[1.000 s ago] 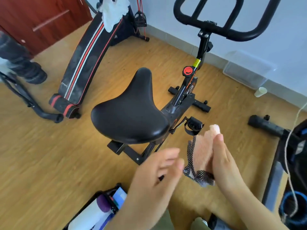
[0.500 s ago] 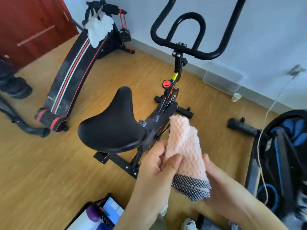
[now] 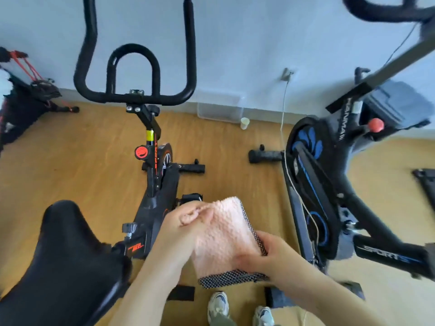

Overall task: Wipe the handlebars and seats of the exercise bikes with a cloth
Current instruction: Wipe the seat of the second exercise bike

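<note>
A folded pink cloth [image 3: 223,238] with a black-and-white checked edge is held in front of me between both hands. My left hand [image 3: 181,229] grips its left side with curled fingers. My right hand [image 3: 263,252] holds its lower right corner. The black bike seat [image 3: 68,262] sits low at the left, apart from the hands. Its black handlebars [image 3: 134,95] rise ahead near the wall. A second bike [image 3: 329,184] with blue markings stands at the right, and its handlebar [image 3: 388,10] shows at the top right corner.
A sit-up bench with red bands [image 3: 26,95] is at the far left. A clear plastic box [image 3: 221,109] and a paper cup [image 3: 244,123] sit by the wall. A white cable [image 3: 284,128] hangs from a wall plug. My shoes [image 3: 240,309] stand on the wooden floor.
The view has swung right and up, so both bikes now show. My left hand has closed on the cloth, which now lies folded flatter between both hands.
</note>
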